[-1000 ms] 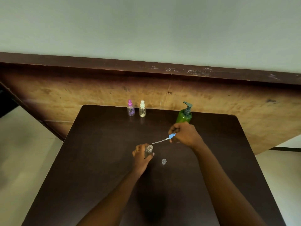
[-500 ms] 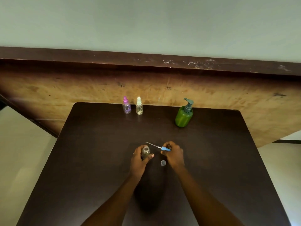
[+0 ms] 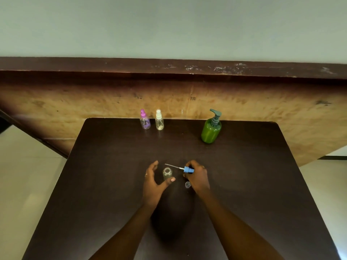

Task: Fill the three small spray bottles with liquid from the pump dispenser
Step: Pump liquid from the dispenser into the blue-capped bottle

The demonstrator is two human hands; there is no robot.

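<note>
A small clear spray bottle (image 3: 167, 173) stands uncapped at the table's middle. My left hand (image 3: 154, 182) curls around it with fingers spread, thumb near the bottle's side, not clearly gripping. My right hand (image 3: 197, 176) holds the blue spray head (image 3: 187, 169), its thin dip tube pointing left above the bottle's mouth. A tiny clear cap (image 3: 187, 184) lies on the table by my right hand. At the far edge stand a pink-topped spray bottle (image 3: 144, 120), a white-topped spray bottle (image 3: 159, 120) and the green pump dispenser (image 3: 211, 127).
The dark brown table (image 3: 253, 184) fills the view, with pale floor on both sides. A worn wooden panel (image 3: 75, 102) and dark ledge run behind the table's far edge.
My right hand came back from near the dispenser with the blue spray head, down to the table beside the open bottle. My left hand loosened its grip and its fingers spread.
</note>
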